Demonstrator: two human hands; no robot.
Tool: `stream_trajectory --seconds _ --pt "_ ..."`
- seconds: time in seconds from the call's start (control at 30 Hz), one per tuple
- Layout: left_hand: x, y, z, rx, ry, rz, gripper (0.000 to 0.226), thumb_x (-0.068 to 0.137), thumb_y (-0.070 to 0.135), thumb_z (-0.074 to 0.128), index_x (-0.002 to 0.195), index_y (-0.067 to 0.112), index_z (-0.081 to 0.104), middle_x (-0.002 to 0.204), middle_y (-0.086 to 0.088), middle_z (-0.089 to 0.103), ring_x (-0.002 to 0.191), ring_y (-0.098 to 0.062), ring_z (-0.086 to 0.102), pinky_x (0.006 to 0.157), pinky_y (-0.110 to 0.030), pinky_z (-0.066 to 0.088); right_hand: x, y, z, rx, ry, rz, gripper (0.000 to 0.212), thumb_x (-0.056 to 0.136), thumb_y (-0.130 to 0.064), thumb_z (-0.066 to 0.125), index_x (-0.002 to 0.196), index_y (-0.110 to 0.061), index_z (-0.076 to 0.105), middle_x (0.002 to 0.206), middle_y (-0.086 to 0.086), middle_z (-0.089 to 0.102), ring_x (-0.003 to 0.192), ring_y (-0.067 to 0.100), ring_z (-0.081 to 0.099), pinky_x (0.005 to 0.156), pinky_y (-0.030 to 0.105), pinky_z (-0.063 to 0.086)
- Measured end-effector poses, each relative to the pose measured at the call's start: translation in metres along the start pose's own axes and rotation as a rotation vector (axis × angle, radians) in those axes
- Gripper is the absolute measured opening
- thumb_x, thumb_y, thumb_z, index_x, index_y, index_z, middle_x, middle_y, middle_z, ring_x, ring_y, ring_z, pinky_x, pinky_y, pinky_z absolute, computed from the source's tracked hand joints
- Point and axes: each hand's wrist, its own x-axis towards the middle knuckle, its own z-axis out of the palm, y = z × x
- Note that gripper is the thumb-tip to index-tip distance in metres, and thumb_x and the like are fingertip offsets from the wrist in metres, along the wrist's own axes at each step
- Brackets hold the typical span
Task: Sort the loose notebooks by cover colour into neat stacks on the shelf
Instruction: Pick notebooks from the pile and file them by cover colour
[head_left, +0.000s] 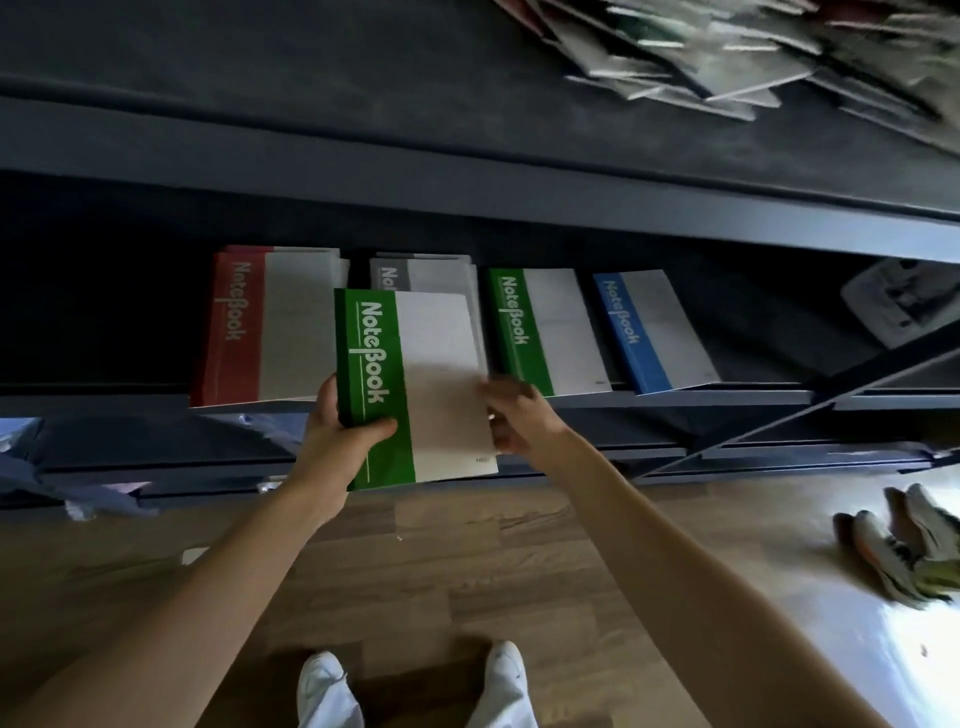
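Dark shelf (675, 397) carries a red stack (234, 332), grey stack (389, 273), green stack (511, 327), blue stack (623, 322). I see the left hand (337, 431) gripping the green notebook (374, 364) before the grey stack, green stack at its 2 o'clock. At its 3 o'clock edge the right hand (519, 421) is blurred; grip unclear.

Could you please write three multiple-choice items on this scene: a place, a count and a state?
1. The green notebook stack on the dark shelf lies between: A red and grey stacks; B the grey stack and the blue stack; C nothing.
2. Stacks on that shelf: A two; B three; C four.
3. The held green-and-white notebook is: A gripped by the left hand; B on the floor; C open.
Answers: B, grey left, blue right; C, red stack plus grey, green, blue; A, thumb over its cover.
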Motion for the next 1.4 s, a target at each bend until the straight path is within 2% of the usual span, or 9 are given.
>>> stream_trajectory --seconds 0.1,0.2,0.33,0.47,0.57,0.67,1.0,1.23,1.4 --pt "-0.005 -0.011 0.045 -0.001 0.037 -0.008 0.059 0.078 -0.009 0.065 0.124 0.022 0.044 0.114 -0.004 0.059 0.105 -0.023 0.057 0.086 -0.038 0.047 -0.011 0.013 -0.044 -0.048 0.053 0.018 0.02 0.086 0.004 0.06 0.103 -0.004 0.057 0.075 0.005 0.058 0.063 0.017 0.056 0.052 0.025 0.051" --pt "-0.012 -0.018 0.095 0.064 0.023 -0.015 0.058 0.08 -0.008 0.064 0.124 0.02 0.042 0.113 -0.004 0.057 0.108 -0.026 0.056 0.077 -0.03 0.046 -0.017 0.02 -0.087 -0.279 0.121 0.005 0.033 0.084 0.006 0.061 0.116 -0.001 0.058 0.077 0.001 0.057 0.059 0.011 0.05 0.047 0.021 0.043" --pt "-0.015 -0.017 0.152 0.374 0.027 0.096 0.078 0.08 -0.002 0.067 0.143 0.015 0.024 0.114 0.0 0.051 0.099 -0.016 0.052 0.062 -0.009 0.04 -0.007 0.022 -0.135 -0.313 0.243 -0.044 0.038 0.081 0.007 0.061 0.117 -0.005 0.056 0.1 0.011 0.062 0.078 0.021 0.061 0.073 0.036 0.056" --pt "-0.011 -0.013 0.176 0.934 0.018 0.183 0.085 0.086 0.036 0.063 0.149 0.017 0.009 0.14 -0.01 0.042 0.116 -0.029 0.052 0.083 -0.038 0.05 0.013 0.008 -0.164 -0.234 0.337 -0.079 0.035 0.084 0.004 0.056 0.116 -0.009 0.055 0.091 0.006 0.058 0.084 0.024 0.058 0.073 0.036 0.054" --pt "-0.011 -0.009 0.182 1.241 0.069 0.202 0.081 0.084 0.061 0.05 0.147 0.023 0.017 0.146 -0.005 0.032 0.128 -0.029 0.04 0.093 -0.043 0.045 0.03 -0.005 -0.174 -0.237 0.372 -0.099 0.034 0.084 0.003 0.053 0.115 -0.013 0.056 0.093 0.006 0.058 0.083 0.023 0.057 0.069 0.03 0.049" --pt "-0.01 -0.01 0.18 1.429 0.147 0.254 0.08 0.083 0.068 0.043 0.147 0.024 0.021 0.151 -0.002 0.025 0.137 -0.028 0.027 0.101 -0.042 0.036 0.045 -0.011 -0.174 -0.212 0.355 -0.068 0.034 0.085 0.003 0.054 0.114 -0.014 0.056 0.096 0.007 0.059 0.083 0.023 0.059 0.078 0.035 0.054" --pt "-0.023 -0.014 0.154 1.591 0.216 0.119 0.076 0.085 0.067 0.039 0.146 0.024 0.024 0.154 -0.007 0.019 0.142 -0.032 0.015 0.104 -0.048 0.031 0.043 -0.011 -0.16 -0.767 0.394 -0.224 0.039 0.096 -0.012 0.039 0.134 -0.008 0.048 0.124 0.018 0.056 0.112 0.035 0.055 0.089 0.037 0.047" --pt "-0.06 -0.019 0.144 1.635 0.212 0.164 0.077 0.085 0.068 0.036 0.146 0.024 0.023 0.153 -0.004 0.021 0.141 -0.029 0.02 0.105 -0.046 0.033 -0.008 0.021 -0.155 -1.384 0.114 -0.303 0.054 0.097 -0.046 0.036 0.146 -0.028 0.022 0.144 0.01 0.032 0.132 0.032 0.032 0.104 0.049 0.032" --pt "-0.103 -0.016 0.138 1.617 0.2 0.219 0.073 0.086 0.066 0.038 0.145 0.025 0.025 0.151 -0.003 0.027 0.138 -0.028 0.025 0.104 -0.046 0.033 -0.066 0.037 -0.139 -1.519 0.116 -0.315 0.062 0.095 -0.056 0.034 0.149 -0.032 0.014 0.155 0.008 0.015 0.141 0.035 0.016 0.109 0.057 0.019"
